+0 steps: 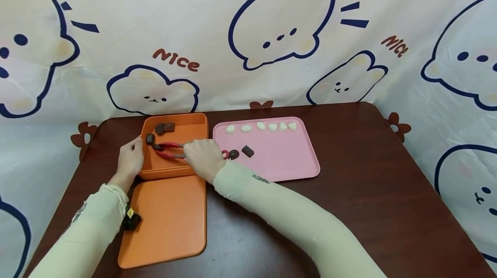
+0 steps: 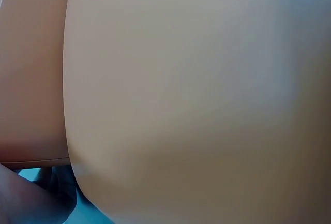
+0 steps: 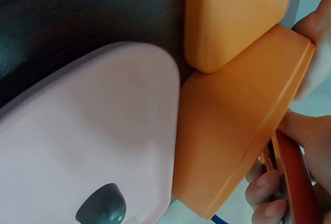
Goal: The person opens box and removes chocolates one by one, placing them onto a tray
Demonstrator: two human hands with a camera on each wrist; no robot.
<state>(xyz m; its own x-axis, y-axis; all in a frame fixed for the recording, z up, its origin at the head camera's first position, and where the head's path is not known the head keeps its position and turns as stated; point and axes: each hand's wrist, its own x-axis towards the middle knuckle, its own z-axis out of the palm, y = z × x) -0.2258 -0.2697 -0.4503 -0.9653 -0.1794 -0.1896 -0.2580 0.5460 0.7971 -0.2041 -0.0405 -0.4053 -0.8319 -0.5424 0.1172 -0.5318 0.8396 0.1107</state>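
My right hand (image 1: pixel 205 157) grips a pair of red tongs (image 1: pixel 171 144) over an orange box (image 1: pixel 174 171). The tong tips are down inside the box, at a dark chocolate piece (image 1: pixel 157 146). Another ridged dark chocolate (image 1: pixel 150 139) lies beside it, near the left wall. Two more chocolates (image 1: pixel 165 128) sit at the back of the box. At the box's left side, my left hand (image 1: pixel 130 157) holds the wall. In the right wrist view, the right hand's curled fingers (image 3: pixel 269 185) wrap the tongs' red arm (image 3: pixel 296 177).
A pink tray (image 1: pixel 283 157) stands right of the box, with several white pieces (image 1: pixel 261 126) along its back and two dark chocolates, one rounded (image 1: pixel 234 154), one rectangular (image 1: pixel 247 151). An orange lid (image 1: pixel 167 222) lies in front of the box on the dark wooden table (image 1: pixel 369 183).
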